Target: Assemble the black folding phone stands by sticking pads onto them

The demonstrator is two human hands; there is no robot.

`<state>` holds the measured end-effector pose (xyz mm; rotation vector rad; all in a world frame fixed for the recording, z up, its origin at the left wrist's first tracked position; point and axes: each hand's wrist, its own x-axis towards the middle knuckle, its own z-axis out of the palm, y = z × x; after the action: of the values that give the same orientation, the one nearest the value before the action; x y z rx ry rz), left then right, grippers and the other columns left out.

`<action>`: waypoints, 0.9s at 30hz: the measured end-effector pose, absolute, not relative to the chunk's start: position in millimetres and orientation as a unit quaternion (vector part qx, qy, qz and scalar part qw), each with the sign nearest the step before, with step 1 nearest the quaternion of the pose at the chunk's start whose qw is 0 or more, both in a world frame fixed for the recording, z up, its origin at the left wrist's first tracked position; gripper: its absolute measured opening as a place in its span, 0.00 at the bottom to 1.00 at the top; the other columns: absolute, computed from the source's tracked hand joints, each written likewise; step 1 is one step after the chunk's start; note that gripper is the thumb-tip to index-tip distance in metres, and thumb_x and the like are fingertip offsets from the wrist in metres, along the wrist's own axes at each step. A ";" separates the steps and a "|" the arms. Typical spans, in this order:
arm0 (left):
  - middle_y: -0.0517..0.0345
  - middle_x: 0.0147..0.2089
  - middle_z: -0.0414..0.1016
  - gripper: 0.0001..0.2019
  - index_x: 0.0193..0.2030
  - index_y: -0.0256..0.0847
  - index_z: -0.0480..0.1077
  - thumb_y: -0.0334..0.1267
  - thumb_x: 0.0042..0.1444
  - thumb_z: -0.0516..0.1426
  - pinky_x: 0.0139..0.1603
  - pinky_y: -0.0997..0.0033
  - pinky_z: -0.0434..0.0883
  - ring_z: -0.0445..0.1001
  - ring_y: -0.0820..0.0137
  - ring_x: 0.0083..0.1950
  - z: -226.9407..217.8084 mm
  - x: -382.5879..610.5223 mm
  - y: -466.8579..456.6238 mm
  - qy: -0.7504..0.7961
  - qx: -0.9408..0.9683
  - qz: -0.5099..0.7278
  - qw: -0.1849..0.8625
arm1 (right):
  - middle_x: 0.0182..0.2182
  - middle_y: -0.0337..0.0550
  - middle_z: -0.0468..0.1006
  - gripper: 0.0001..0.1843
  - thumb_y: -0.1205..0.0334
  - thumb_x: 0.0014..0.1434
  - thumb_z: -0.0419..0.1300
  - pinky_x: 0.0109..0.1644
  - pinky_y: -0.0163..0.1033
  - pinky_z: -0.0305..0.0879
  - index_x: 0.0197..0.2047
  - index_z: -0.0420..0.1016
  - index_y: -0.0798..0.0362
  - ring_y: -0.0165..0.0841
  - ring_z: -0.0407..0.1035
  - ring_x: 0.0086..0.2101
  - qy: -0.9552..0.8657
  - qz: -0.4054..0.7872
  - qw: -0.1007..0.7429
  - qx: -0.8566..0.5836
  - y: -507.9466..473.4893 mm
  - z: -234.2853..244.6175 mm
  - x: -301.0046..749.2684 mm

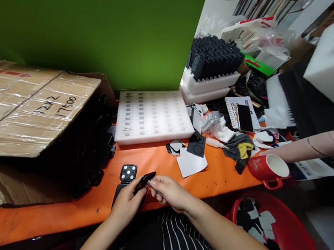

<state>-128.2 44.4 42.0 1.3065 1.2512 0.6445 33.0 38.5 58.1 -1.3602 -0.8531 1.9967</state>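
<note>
My left hand (127, 204) is closed round a small, flat black plastic piece (146, 179), held up on edge above the front of the table. My right hand (173, 192) pinches a thin metal rod-like tool (157, 192) against that piece; its tip and exact kind are hard to make out. Just left of my hands lies a black hinged part with white dots (128, 172) on its upper panel. Its lower portion is partly hidden behind my left hand.
An opened cardboard box (27, 110) full of black parts stands left. Behind my hands lies a white foam tray (155, 117) with small metal pieces in slots. Right are white sheets (192, 163), a red mug (267, 169), a pink tumbler (312, 146) and a red basin (305, 241).
</note>
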 end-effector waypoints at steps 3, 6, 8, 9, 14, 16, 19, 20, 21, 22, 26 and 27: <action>0.55 0.42 0.79 0.17 0.49 0.42 0.72 0.39 0.51 0.55 0.50 0.65 0.68 0.75 0.62 0.45 47.2 -127.8 44.1 0.530 0.568 0.291 0.559 | 0.20 0.31 0.63 0.16 0.49 0.56 0.55 0.19 0.28 0.44 0.28 0.62 0.54 0.20 0.51 0.17 -0.300 0.755 0.303 -0.499 35.5 59.7 29.6; 0.55 0.40 0.79 0.18 0.46 0.40 0.73 0.37 0.47 0.55 0.49 0.65 0.68 0.75 0.61 0.45 49.1 -126.2 45.6 0.538 0.540 0.286 0.581 | 0.19 0.30 0.62 0.17 0.48 0.55 0.56 0.18 0.29 0.42 0.29 0.64 0.55 0.19 0.49 0.16 -0.310 0.753 0.305 -0.493 35.2 60.1 29.3; 0.55 0.38 0.79 0.16 0.41 0.39 0.74 0.36 0.44 0.55 0.47 0.65 0.68 0.74 0.61 0.44 49.7 -125.8 47.1 0.542 0.515 0.284 0.600 | 0.19 0.31 0.62 0.17 0.49 0.55 0.56 0.18 0.29 0.41 0.30 0.66 0.56 0.19 0.49 0.16 -0.311 0.757 0.302 -0.489 36.1 60.7 30.2; 0.56 0.36 0.78 0.16 0.39 0.38 0.74 0.35 0.42 0.55 0.47 0.65 0.68 0.74 0.61 0.43 49.9 -125.7 47.7 0.546 0.496 0.286 0.611 | 0.19 0.31 0.62 0.16 0.49 0.56 0.56 0.18 0.29 0.41 0.30 0.67 0.56 0.19 0.49 0.16 -0.300 0.766 0.305 -0.481 36.7 61.3 30.5; 0.58 0.33 0.77 0.17 0.40 0.37 0.72 0.38 0.41 0.55 0.44 0.63 0.69 0.74 0.61 0.39 49.0 -125.8 47.0 0.577 0.380 0.298 0.659 | 0.19 0.32 0.62 0.14 0.53 0.58 0.55 0.18 0.27 0.38 0.33 0.68 0.57 0.19 0.48 0.15 -0.185 0.807 0.348 -0.439 39.0 68.2 29.1; 0.56 0.36 0.78 0.18 0.42 0.37 0.73 0.39 0.42 0.56 0.46 0.63 0.68 0.74 0.60 0.41 47.2 -126.7 45.7 0.577 0.404 0.303 0.642 | 0.19 0.32 0.62 0.13 0.55 0.59 0.53 0.18 0.27 0.38 0.33 0.68 0.58 0.18 0.49 0.15 -0.156 0.810 0.350 -0.445 39.3 71.5 28.2; 0.54 0.43 0.78 0.17 0.44 0.38 0.73 0.37 0.46 0.54 0.50 0.62 0.67 0.73 0.59 0.47 47.7 -130.5 44.0 0.555 0.510 0.308 0.581 | 0.20 0.33 0.63 0.12 0.58 0.61 0.51 0.18 0.26 0.39 0.33 0.68 0.58 0.18 0.50 0.16 -0.128 0.815 0.338 -0.452 38.2 75.7 29.0; 0.53 0.44 0.77 0.17 0.45 0.39 0.73 0.36 0.48 0.53 0.51 0.62 0.67 0.73 0.60 0.48 49.4 -132.4 43.4 0.539 0.554 0.303 0.558 | 0.21 0.33 0.63 0.11 0.59 0.62 0.51 0.18 0.26 0.39 0.34 0.67 0.58 0.18 0.51 0.16 -0.124 0.817 0.332 -0.454 37.4 76.7 30.1; 0.53 0.46 0.77 0.17 0.47 0.41 0.73 0.34 0.50 0.51 0.51 0.63 0.67 0.73 0.61 0.49 51.7 -134.4 42.8 0.519 0.599 0.295 0.533 | 0.21 0.33 0.63 0.11 0.59 0.61 0.51 0.18 0.26 0.39 0.33 0.67 0.58 0.18 0.51 0.16 -0.124 0.819 0.325 -0.457 36.5 77.5 31.6; 0.53 0.47 0.76 0.18 0.48 0.42 0.73 0.32 0.51 0.50 0.51 0.64 0.67 0.73 0.62 0.49 54.5 -136.4 41.9 0.497 0.643 0.284 0.509 | 0.21 0.33 0.63 0.11 0.59 0.61 0.52 0.18 0.25 0.39 0.33 0.66 0.57 0.18 0.51 0.16 -0.129 0.819 0.316 -0.460 35.6 78.0 33.4; 0.53 0.49 0.75 0.23 0.51 0.45 0.70 0.25 0.49 0.48 0.50 0.66 0.69 0.73 0.64 0.50 64.6 -141.1 37.8 0.440 0.762 0.227 0.419 | 0.21 0.33 0.63 0.12 0.55 0.58 0.56 0.18 0.26 0.39 0.31 0.65 0.56 0.18 0.52 0.16 -0.175 0.818 0.282 -0.471 32.4 77.0 39.9; 0.54 0.49 0.75 0.24 0.51 0.45 0.70 0.25 0.49 0.49 0.50 0.65 0.69 0.73 0.64 0.50 65.8 -141.2 36.8 0.439 0.777 0.220 0.394 | 0.21 0.32 0.63 0.13 0.54 0.57 0.57 0.18 0.26 0.39 0.30 0.65 0.56 0.18 0.51 0.16 -0.185 0.815 0.281 -0.471 32.0 75.9 40.4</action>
<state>-141.2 36.8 65.8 1.9712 1.1149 0.5587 40.4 32.0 75.9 -1.2631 -0.4961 2.1854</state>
